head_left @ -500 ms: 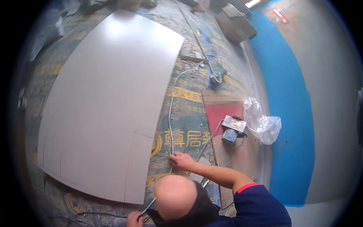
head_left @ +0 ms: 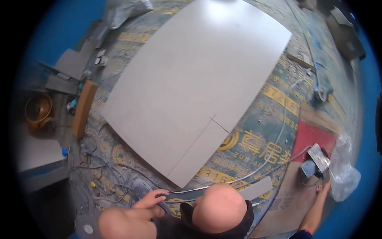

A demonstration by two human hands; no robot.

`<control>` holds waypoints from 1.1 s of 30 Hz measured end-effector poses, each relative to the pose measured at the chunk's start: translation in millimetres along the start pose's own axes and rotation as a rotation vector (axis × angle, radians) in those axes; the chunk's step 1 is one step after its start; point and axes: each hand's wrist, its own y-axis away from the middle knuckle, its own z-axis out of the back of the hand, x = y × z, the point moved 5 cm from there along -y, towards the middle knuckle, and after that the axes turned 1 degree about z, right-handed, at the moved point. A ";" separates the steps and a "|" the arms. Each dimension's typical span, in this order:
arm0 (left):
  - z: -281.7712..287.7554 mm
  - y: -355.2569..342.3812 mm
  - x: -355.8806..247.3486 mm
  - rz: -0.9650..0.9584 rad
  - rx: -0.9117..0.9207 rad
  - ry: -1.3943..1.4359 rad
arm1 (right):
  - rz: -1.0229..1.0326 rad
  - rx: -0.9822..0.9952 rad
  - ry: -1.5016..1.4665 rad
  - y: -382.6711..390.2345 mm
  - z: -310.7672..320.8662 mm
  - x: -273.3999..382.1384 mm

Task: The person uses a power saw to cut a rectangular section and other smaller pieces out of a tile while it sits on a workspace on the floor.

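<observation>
Beside the corded tool (head_left: 319, 157) at the lower right, your right hand (head_left: 320, 189) rests low, its fingers partly curled; I cannot tell whether they have hold of anything or touch the tool. That tool, with a flat metal plate over a darker body, sits on brown cardboard (head_left: 274, 215) below its red patch. A clear plastic bag (head_left: 345, 171) lies crumpled just to the right of it.

Your left hand (head_left: 151, 199) is at the lower edge, left of centre, loosely half open, with its fingertips at the near stretch of a pale cable (head_left: 195, 189); whether they grip it or only lie against it, I cannot tell. From there the cable curves right and then up over the green floor covering (head_left: 250, 123), toward a tool with a round disc (head_left: 321, 94).

Your 2 knees (head_left: 219, 209) show between and beside your hands. Ahead of you a large pale slab (head_left: 191, 79) lies flat, with 1 long line and 1 shorter, darker line meeting near its lower right corner. A narrow pale strip (head_left: 258, 188) lies beside the cardboard, and a brown bar (head_left: 84, 109) lies left of the slab.
</observation>
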 end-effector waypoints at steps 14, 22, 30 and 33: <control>115.4 49.8 72.1 0.387 0.058 -0.028 | -0.285 0.360 0.042 96.0 -138.5 -58.4; 155.1 -1.7 43.7 0.015 0.221 -0.247 | 0.008 0.505 -0.083 373.5 -88.3 -80.1; 132.4 -38.1 64.2 -0.365 0.511 -0.530 | 0.214 0.274 -0.028 646.8 94.9 -29.6; 135.5 -34.0 77.7 -0.537 0.619 -0.573 | 0.465 0.029 0.018 704.4 176.2 2.0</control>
